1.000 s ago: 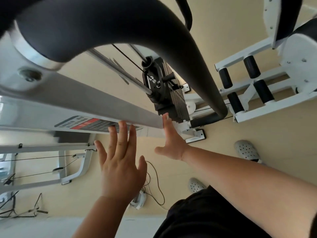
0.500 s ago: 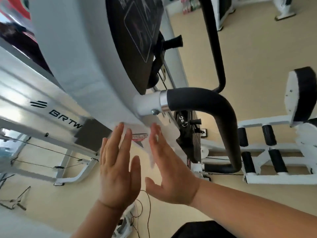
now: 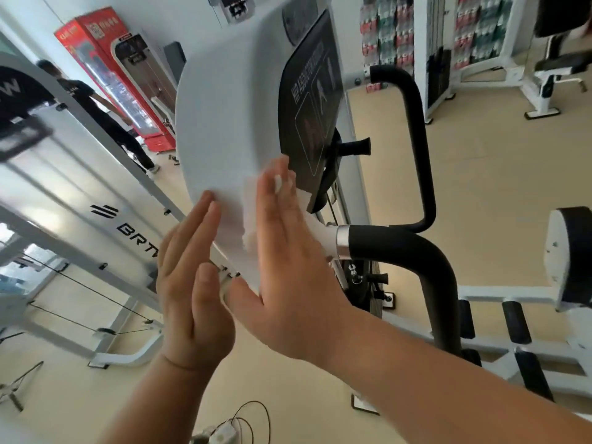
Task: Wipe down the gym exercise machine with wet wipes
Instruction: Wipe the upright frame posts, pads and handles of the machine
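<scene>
The gym machine's white rounded shroud fills the upper middle, with a black instruction panel on its right face. A white wet wipe lies flat against the shroud's lower edge. My right hand presses it there with flat, straight fingers, the fingertips near the panel's bottom corner. My left hand is held up flat beside the shroud's lower left edge, holding nothing. A black padded handle sticks out just right of my right hand.
A black knob juts from the panel's side. A white frame with lettering stands at left. Another person stands by a red fridge. Black foam rollers are at right. A cable and white device lie on the floor.
The view has swung upward from the floor to the shroud. Both hands have moved up off the grey beam, and my right hand has slid the wipe up onto the shroud's lower edge.
</scene>
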Demonstrator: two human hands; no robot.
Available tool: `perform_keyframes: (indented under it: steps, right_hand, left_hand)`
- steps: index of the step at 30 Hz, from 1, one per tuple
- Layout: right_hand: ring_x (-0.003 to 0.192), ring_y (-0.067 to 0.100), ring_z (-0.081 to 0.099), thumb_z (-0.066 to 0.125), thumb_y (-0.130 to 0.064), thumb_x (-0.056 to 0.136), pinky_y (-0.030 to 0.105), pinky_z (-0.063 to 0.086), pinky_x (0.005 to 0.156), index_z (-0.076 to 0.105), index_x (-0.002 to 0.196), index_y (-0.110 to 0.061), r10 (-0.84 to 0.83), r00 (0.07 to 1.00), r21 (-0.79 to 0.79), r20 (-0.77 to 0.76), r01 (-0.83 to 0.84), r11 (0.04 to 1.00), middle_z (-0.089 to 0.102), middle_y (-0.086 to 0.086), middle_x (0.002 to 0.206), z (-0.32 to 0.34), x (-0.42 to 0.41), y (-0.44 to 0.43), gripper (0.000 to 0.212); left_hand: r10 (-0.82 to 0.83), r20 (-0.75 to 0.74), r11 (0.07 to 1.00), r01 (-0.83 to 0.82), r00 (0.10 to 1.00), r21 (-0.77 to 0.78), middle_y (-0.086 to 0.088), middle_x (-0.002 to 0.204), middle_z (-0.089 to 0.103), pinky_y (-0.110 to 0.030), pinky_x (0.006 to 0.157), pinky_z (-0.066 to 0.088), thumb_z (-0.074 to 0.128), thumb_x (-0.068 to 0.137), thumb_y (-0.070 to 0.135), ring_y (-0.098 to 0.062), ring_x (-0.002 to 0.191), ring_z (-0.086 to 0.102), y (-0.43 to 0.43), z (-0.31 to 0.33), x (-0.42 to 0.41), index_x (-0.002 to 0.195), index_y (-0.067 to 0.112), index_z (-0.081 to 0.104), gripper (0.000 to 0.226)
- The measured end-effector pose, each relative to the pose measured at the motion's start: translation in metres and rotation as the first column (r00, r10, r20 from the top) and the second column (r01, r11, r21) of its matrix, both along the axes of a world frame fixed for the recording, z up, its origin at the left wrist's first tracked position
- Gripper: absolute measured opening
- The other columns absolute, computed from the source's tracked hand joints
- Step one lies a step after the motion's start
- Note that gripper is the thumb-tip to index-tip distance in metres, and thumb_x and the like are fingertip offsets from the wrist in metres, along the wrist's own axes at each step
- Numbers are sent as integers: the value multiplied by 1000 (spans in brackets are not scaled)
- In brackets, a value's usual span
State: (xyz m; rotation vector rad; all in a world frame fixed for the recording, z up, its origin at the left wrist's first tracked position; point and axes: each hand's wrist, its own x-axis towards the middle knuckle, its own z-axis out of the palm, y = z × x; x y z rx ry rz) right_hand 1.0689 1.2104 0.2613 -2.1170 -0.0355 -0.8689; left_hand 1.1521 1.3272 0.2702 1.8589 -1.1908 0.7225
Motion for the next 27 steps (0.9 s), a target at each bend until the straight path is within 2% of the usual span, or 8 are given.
perform_keyframes:
  steps: [2,4,7,12,16,20,24,27]
  right_hand:
    - [153,11,-30,66,-29,94,31,-12,126,-23,160,-15,57,994,118,-90,-46,992,-34,-1,166,18,5,-8,111]
    - [151,5,-32,67,-30,92,29,-12,126,-22,161,-21,74,991,172,-108,-55,983,-33,-6,166,25,7,-12,113]
    - [151,5,-32,69,-29,90,29,-14,124,-25,159,-24,68,990,194,-127,-42,980,-34,-8,166,30,10,-11,117]
    - [156,13,-21,70,-34,91,32,-6,125,-18,162,-18,-33,995,115,-95,44,992,-22,0,170,52,27,-30,114]
    - [160,23,-7,67,-38,93,37,16,129,-10,163,-7,-145,978,-224,-152,108,969,-13,13,172,12,-7,-22,108]
    - [154,36,26,51,-37,102,43,30,124,20,160,5,-387,920,-578,-57,286,765,20,27,166,-16,-23,-25,77]
    - [139,35,49,40,-38,108,46,38,115,47,150,-1,-425,905,-708,-10,294,643,50,22,152,-19,-33,-40,56]
    - [132,33,55,48,-22,106,43,41,112,57,144,-4,-362,928,-729,87,307,612,57,18,146,-25,-50,-61,43]
  left_hand:
    - [31,-12,999,-31,999,7,-22,147,50,-52,115,33,26,105,31,-31,143,43,1,-3,0,133,-12,54,59]
    - [47,-23,999,-47,999,10,-19,150,48,-50,116,32,25,107,36,-29,145,41,1,-9,-1,135,-9,54,60]
    - [59,4,998,-59,998,-3,-20,149,47,-51,117,32,30,99,19,-33,145,41,-1,-15,3,133,-8,55,51]
    - [6,21,1000,-5,1000,-8,-29,148,46,-63,114,32,29,94,16,-43,144,38,-7,-22,6,129,-16,56,55]
    - [-51,25,996,52,998,-67,-30,152,41,-71,112,28,25,106,29,-46,146,34,-5,-31,1,139,-13,45,57]
    - [-72,26,991,75,997,-107,-24,154,39,-76,110,27,24,107,33,-46,146,32,-10,-40,-5,142,-8,42,57]
    - [-105,47,991,108,993,-80,-27,152,41,-76,108,27,24,107,34,-46,146,33,-12,-44,-12,143,-6,42,56]
    - [-93,115,995,95,989,-13,-23,152,43,-74,110,26,27,105,33,-41,147,34,-18,-48,-22,144,-1,41,54]
